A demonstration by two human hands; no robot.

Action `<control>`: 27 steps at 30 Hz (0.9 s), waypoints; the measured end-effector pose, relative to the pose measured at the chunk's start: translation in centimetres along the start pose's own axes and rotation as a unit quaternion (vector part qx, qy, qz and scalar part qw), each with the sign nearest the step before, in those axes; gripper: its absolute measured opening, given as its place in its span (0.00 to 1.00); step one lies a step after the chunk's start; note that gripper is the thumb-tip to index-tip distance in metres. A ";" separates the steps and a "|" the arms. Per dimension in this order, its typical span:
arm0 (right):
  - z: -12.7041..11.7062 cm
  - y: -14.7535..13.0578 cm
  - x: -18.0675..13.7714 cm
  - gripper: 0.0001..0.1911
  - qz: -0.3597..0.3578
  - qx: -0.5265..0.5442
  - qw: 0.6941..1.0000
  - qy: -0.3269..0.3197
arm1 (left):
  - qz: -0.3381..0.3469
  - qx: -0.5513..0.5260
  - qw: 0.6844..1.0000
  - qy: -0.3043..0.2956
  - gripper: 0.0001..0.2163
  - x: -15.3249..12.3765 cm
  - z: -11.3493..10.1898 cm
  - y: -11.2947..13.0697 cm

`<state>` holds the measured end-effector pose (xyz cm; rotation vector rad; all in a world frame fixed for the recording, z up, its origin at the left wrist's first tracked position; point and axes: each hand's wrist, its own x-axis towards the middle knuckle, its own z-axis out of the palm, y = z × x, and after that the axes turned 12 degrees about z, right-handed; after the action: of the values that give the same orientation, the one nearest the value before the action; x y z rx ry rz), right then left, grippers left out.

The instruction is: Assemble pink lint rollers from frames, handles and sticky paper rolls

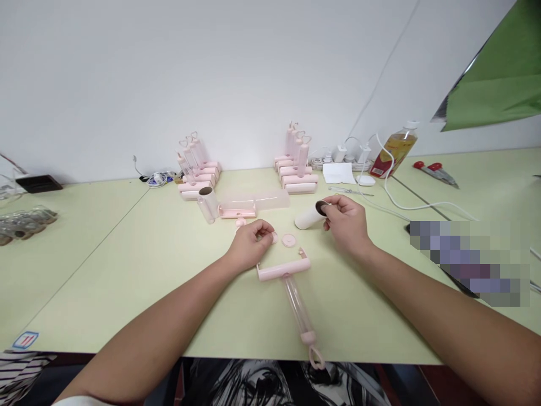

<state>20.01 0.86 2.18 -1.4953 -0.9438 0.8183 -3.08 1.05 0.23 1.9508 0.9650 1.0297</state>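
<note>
My right hand (349, 223) is closed on the near rim of a white lint-roller refill (307, 217), which lies tilted with its dark core end facing me. My left hand (252, 243) is pinched around the edge of a small pink round cap (274, 237), partly hidden by the fingers. Beside it a second pink round cap (289, 241) lies flat on the table. Just below is a pink lint-roller frame (284, 269) with a clear handle (298, 304) that ends in a heart-shaped loop near the table edge. More small pink pieces (240, 223) lie behind my left hand.
A pink half cover (237, 211), a clear cover (273, 198) and an upright refill (210, 198) stand behind. Two rows of lint rollers (198, 169) line the wall. To the right are tweezers (350, 192), a bottle (395, 149), cables and red-handled snips (435, 172).
</note>
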 end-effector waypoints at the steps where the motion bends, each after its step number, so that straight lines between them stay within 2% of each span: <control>1: 0.0 -0.1 -0.1 0.05 0.002 -0.005 1.000 -0.003 | 0.000 0.001 1.000 0.000 0.05 0.0 0.0 0.0; 6: 0.3 -0.1 -0.6 0.08 0.031 -0.013 0.996 -0.080 | -0.007 0.002 1.000 -0.002 0.05 0.0 0.1 0.0; 10: 0.6 0.2 -0.9 0.13 0.086 0.023 0.986 -0.141 | -0.008 0.000 1.000 -0.003 0.05 0.0 0.0 0.2; 18: 0.7 0.7 -0.3 0.21 0.193 0.074 0.965 -0.164 | -0.004 0.002 1.000 -0.002 0.05 0.0 0.0 0.0; 27: 0.5 0.8 -0.2 0.20 0.208 0.090 0.952 -0.203 | 0.000 0.004 1.000 -0.007 0.05 0.0 0.0 -0.1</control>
<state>19.56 0.84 1.31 -1.4084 -0.8254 1.5242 -3.07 1.06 0.14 1.9612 0.9623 1.0131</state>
